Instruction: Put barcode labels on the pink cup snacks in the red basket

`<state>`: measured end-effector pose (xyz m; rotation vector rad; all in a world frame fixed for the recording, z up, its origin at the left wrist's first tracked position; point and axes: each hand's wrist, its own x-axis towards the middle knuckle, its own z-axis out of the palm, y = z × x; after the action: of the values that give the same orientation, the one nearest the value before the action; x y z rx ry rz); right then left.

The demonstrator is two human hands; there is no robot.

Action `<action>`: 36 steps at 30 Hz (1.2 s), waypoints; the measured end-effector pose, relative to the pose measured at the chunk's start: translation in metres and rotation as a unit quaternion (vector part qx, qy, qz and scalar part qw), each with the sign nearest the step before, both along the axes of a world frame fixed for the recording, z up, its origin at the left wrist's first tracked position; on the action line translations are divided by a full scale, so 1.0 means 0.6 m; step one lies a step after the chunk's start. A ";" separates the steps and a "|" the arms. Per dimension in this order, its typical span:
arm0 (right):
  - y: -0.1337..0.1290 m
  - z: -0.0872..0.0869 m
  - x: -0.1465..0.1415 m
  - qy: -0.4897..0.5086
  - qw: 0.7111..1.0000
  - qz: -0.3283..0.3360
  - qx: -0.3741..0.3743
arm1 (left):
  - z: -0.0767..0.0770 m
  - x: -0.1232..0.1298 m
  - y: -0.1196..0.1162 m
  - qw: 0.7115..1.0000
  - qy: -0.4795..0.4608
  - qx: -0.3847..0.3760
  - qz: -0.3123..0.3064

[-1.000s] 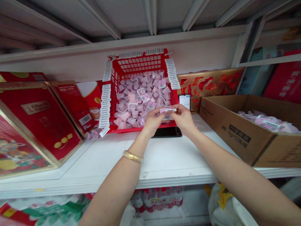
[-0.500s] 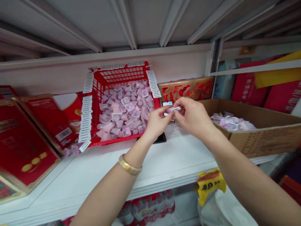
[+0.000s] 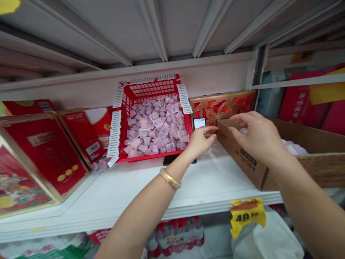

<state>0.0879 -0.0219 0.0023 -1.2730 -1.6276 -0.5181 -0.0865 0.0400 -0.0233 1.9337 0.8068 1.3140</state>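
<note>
A red basket (image 3: 151,157) holds many small pink cups (image 3: 159,126), some bearing barcode labels; strips of white labels (image 3: 114,133) line its rims. Just right of the basket is my left hand (image 3: 203,138), thumb and forefinger stretched out and apart, nothing visible between them. My right hand (image 3: 252,135) is over the near left part of a cardboard box (image 3: 239,158), its fingers apart. Behind my right hand, more pink cups (image 3: 295,148) lie in the box. A phone (image 3: 199,123) leans upright beyond my left hand.
Red gift boxes (image 3: 45,144) stand at the left. A gold and red panel (image 3: 223,104) leans at the back. Below the shelf edge (image 3: 188,212) hang a yellow price tag (image 3: 248,216) and bottled packs (image 3: 178,235).
My hands have separated, and the small labelled piece between them is no longer seen there. My right hand has moved right to the cardboard box. The view has shifted.
</note>
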 end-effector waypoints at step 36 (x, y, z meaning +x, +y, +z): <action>0.137 -0.117 -0.255 0.017 0.956 0.290 -0.025 | -0.031 -0.261 0.027 0.995 -0.081 -0.049 0.022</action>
<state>-0.0651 0.0601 -0.0679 -0.7708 -1.8864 -0.0885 -0.2434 0.0559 -0.0418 1.7184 0.8200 1.4107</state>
